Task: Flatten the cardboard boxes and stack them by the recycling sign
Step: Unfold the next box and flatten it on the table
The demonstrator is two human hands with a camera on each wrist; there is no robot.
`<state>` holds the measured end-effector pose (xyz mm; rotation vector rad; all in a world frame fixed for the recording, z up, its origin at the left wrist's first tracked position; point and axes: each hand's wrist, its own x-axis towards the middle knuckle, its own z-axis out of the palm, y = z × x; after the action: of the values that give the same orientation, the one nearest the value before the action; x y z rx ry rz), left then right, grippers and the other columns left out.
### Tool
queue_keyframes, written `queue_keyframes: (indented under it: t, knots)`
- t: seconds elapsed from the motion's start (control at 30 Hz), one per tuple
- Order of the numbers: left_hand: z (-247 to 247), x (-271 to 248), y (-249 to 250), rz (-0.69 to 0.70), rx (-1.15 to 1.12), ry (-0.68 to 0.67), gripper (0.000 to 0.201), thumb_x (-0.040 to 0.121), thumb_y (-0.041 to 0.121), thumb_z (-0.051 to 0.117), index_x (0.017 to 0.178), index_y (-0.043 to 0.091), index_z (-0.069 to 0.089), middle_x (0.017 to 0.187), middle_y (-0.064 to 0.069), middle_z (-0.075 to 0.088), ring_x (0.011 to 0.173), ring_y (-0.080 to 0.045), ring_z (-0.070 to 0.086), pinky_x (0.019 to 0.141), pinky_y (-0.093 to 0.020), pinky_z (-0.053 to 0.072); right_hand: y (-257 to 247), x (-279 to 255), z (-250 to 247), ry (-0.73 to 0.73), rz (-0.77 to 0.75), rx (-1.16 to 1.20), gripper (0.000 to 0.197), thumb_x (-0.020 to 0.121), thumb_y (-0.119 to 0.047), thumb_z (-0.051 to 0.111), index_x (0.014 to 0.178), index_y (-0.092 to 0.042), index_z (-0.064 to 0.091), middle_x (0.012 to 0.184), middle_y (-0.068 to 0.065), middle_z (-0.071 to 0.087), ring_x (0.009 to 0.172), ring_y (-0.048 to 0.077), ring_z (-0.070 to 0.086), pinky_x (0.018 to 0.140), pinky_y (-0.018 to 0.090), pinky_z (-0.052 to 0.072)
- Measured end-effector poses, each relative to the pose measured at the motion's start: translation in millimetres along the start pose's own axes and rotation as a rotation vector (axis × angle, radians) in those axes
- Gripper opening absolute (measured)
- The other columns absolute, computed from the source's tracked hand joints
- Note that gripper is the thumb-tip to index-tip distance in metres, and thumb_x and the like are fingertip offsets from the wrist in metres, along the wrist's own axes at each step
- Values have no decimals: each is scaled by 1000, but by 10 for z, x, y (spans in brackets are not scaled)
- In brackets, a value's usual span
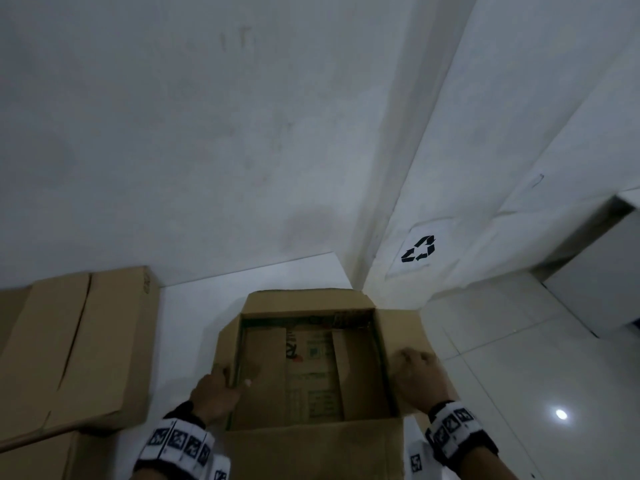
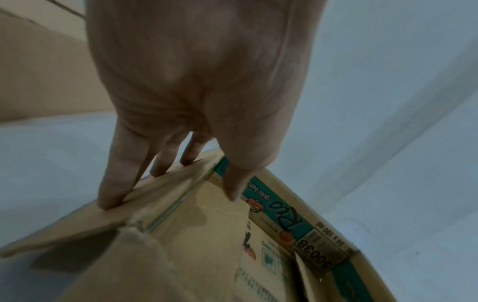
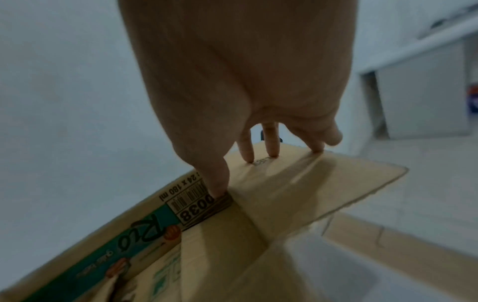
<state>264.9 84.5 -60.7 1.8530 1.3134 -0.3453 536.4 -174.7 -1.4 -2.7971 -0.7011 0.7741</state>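
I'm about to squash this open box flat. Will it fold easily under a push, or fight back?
The open box looks empty, so probably light. Its flaps are already splayed outward under the left hand and right hand, suggesting thin board that bends at the creases. The walls may spring back somewhat.

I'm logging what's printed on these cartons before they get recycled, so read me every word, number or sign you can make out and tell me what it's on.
"Rio": brand on the teal band of the open box.
"gula batu" beside it: blurred, uncertain.
"24 x 180 ml": box edge by the barcode.
"500038": under the barcode.
Recycling arrows, no words: paper sign on the wall.
Print on the box's inner bottom, and on the closed box: too blurred.
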Motion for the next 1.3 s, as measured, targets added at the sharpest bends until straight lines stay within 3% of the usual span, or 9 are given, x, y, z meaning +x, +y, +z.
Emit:
queue_keyframes:
  t: [0.1, 0.2, 0.47, 0.63, 0.77, 0.87, 1.0, 1.2, 1.3]
  knots:
    - [1, 23, 104, -2, 75, 51, 45, 91, 28, 57, 127, 5, 42, 116, -13, 59, 95, -25, 60, 73, -30, 52, -45, 183, 244, -94, 17, 123, 54, 91, -32, 59, 134, -8, 38, 135, 14, 47, 122, 33, 45, 99, 40, 45]
    - [-23, -4, 151, 51, 122, 76, 15, 91, 11, 50, 104, 8, 46, 99, -11, 58, 82, -23, 58, 67, -32, 52, -110, 303, 394, -78, 41, 121, 41, 91, -15, 55, 128, -7, 39, 127, 16, 52, 106, 30, 54, 90, 37, 50]
    - [-58, -177, 68, 118, -24, 99, 10, 88, 7, 52, 79, 8, 47, 80, -8, 60, 68, -19, 57, 47, -22, 40, -160, 323, 395, -49, 30, 115, 36, 86, -12, 54, 121, -10, 46, 100, 8, 59, 83, 24, 58, 67, 31, 48]
    - [-85, -218, 48, 80, -49, 53, 5, 85, 9, 54, 90, 8, 51, 88, -9, 63, 75, -20, 61, 53, -25, 49, -108, 271, 387, 8, 25, 153, 33, 86, -10, 53, 119, -11, 49, 93, 5, 58, 77, 22, 54, 61, 28, 42]
    - [-167, -196, 53, -30, 145, -186, 56, 90, 26, 58, 137, 7, 34, 137, -12, 47, 115, -23, 52, 93, -28, 49, -27, 188, 454, 39, 17, 281, 41, 85, -5, 52, 124, -16, 49, 98, 7, 62, 80, 24, 58, 62, 29, 46]
    - [-302, -188, 109, -18, 115, -117, 88, 85, 60, 56, 150, 12, 21, 153, -13, 27, 133, -27, 38, 106, -33, 37, 61, 109, 472, 68, 22, 448, 37, 86, 3, 48, 116, -18, 53, 109, 8, 61, 92, 23, 56, 77, 37, 51]
    - [-469, -75, 229, -27, 53, 238, 91, 77, 80, 37, 142, 16, 38, 146, -11, 43, 131, -32, 43, 111, -49, 31, 166, -13, 509, 133, 6, 562, 31, 87, 5, 50, 93, -24, 57, 104, -4, 61, 103, 22, 56, 85, 40, 49]
    - [-429, -221, 589, 165, -573, 230, 32, 96, 46, 48, 97, 17, 61, 104, -10, 66, 95, -26, 63, 90, -47, 51, 188, -151, 528, 174, 3, 563, 28, 84, 5, 57, 99, -18, 52, 101, -6, 51, 107, 25, 54, 83, 38, 49]
    - [-377, -313, 716, 193, -634, 296, 30, 98, 41, 46, 95, 13, 59, 96, -11, 64, 91, -27, 62, 79, -40, 51, 27, -227, 493, 451, 7, 426, 33, 74, 2, 68, 97, -10, 49, 101, 9, 48, 91, 29, 50, 68, 36, 45]
